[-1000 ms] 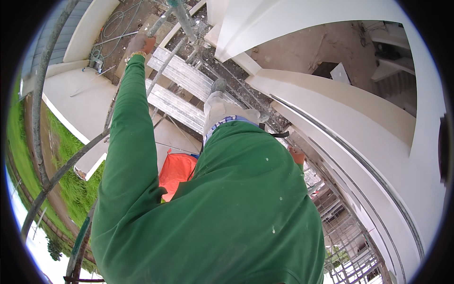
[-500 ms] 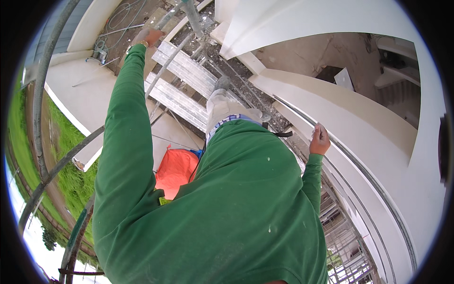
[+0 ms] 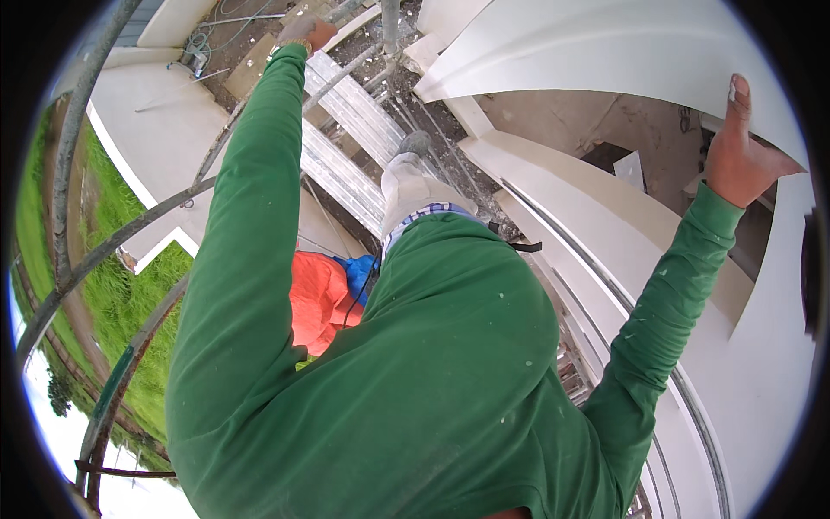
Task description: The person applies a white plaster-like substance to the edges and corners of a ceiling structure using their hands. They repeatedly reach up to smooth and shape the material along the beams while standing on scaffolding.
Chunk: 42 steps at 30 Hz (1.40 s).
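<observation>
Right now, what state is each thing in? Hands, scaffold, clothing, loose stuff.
Left hand, closed, apparently around the scaffold pipe.
Scaffold pipe, partly hidden by that hand.
Right hand, open, thumb spread; wall contact unclear.
Planks, side by side with a gap, white-stained.
Green top, worn, spotted white.
Orange material, creased.
Blue material, crumpled beside the orange.
Shoe, worn, greyish.

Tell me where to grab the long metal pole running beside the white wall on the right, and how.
Grip the metal pole along its bare stretch above where the right sleeve crosses it in view, likely best from the person's side, since the white wall backs the other. Its slim, long shape should suit a wrapped grip; the gap to the wall can't be judged.
</observation>
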{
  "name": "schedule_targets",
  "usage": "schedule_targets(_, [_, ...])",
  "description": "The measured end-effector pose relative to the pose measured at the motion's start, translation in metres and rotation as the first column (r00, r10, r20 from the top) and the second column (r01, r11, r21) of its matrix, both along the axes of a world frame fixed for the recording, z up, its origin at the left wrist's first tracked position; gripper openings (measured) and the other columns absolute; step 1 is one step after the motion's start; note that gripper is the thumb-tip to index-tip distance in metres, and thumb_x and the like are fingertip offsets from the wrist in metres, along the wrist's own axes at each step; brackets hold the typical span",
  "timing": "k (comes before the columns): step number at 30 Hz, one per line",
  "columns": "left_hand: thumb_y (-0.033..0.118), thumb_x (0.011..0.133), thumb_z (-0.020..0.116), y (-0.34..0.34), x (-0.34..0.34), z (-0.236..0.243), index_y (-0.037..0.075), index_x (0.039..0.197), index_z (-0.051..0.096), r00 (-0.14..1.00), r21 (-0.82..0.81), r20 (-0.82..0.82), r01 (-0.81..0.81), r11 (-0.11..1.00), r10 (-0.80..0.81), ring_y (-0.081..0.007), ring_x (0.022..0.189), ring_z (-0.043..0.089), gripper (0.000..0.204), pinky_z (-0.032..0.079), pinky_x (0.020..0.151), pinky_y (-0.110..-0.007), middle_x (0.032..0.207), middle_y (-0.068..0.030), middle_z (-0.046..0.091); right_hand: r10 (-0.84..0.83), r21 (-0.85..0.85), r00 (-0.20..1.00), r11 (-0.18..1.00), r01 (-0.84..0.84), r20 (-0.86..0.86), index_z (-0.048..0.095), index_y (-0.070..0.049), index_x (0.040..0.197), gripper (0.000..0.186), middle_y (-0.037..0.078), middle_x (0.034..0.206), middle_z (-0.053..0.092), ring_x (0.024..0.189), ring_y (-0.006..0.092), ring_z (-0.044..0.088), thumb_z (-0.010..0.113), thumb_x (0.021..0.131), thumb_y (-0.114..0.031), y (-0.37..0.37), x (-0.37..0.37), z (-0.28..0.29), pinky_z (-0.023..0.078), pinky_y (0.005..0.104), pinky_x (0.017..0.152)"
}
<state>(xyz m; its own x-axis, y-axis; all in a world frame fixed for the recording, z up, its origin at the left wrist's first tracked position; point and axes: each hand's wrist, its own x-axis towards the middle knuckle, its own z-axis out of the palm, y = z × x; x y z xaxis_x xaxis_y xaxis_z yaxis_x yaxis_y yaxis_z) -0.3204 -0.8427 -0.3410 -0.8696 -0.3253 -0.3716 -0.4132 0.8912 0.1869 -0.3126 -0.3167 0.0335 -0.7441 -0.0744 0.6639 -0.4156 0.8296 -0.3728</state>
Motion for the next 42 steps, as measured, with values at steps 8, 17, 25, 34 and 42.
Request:
schedule_targets(8, [0.049,0.081,0.059,0.002,0.006,0.007,0.002,0.069,0.072,0.994,-0.007,-0.106,0.014,1.000,-0.014,-0.0312,0.073,0.071,0.051,0.055,0.074,-0.041,0.070,-0.0173,0.070,0.138,-0.041,0.977,0.988,-0.146,-0.161,0.041,0.009,0.127,0.078,0.016,0.120,0.055,0.105,0.0216,0.056,0.092,0.073,-0.016,-0.022,-0.017,-0.005,0.045,0.0348,0.097])
schedule_targets(17, [0.049,0.081,0.061,0.005,0.003,0.017,0.001,0.095,0.075,1.000,-0.018,0.002,0.011,1.000,-0.011,-0.0335,0.097,0.071,0.052,0.053,0.087,-0.042,0.095,-0.0219,0.073,0.083,-0.167,0.984,0.980,-0.109,-0.156,0.053,0.006,0.120,0.063,0.013,0.120,0.061,0.104,0.0216,0.061,0.088,0.078,-0.024,-0.028,-0.005,-0.008,0.047,0.0311,0.094])
schedule_targets(25, [0.041,0.079,0.060,0.020,0.016,0.053,0.003,0.108,0.073,0.999,-0.005,0.024,-0.037,0.999,0.037,-0.0405,0.112,0.065,0.050,0.051,0.098,-0.044,0.119,-0.0244,0.067,-0.002,-0.174,0.931,0.983,-0.066,-0.364,0.042,0.006,0.140,0.079,0.023,0.143,0.049,0.136,0.0365,0.044,0.084,0.082,-0.028,-0.041,0.027,-0.033,0.040,0.0490,0.108])
schedule_targets(34, [0.040,0.079,0.058,0.018,0.009,0.036,0.000,0.100,0.073,0.998,0.047,-0.057,0.016,0.999,-0.013,-0.0454,0.104,0.066,0.048,0.052,0.092,-0.048,0.108,-0.0288,0.068,0.114,0.853,0.967,0.457,-0.253,0.226,0.049,-0.017,0.144,0.055,0.003,0.151,0.047,0.148,0.0241,0.030,0.064,0.093,-0.029,-0.057,0.044,-0.054,0.018,0.0552,0.120])
schedule_targets(42, [0.043,0.080,0.058,0.014,0.019,0.042,-0.001,0.097,0.072,0.993,0.073,-0.110,0.044,0.996,-0.036,-0.0458,0.103,0.066,0.049,0.052,0.092,-0.048,0.107,-0.0299,0.067,-0.010,0.958,0.967,0.139,-0.251,0.255,0.043,-0.014,0.147,0.054,0.010,0.151,0.044,0.147,0.0270,0.029,0.053,0.094,-0.020,-0.076,0.022,-0.110,0.014,0.0523,0.123])
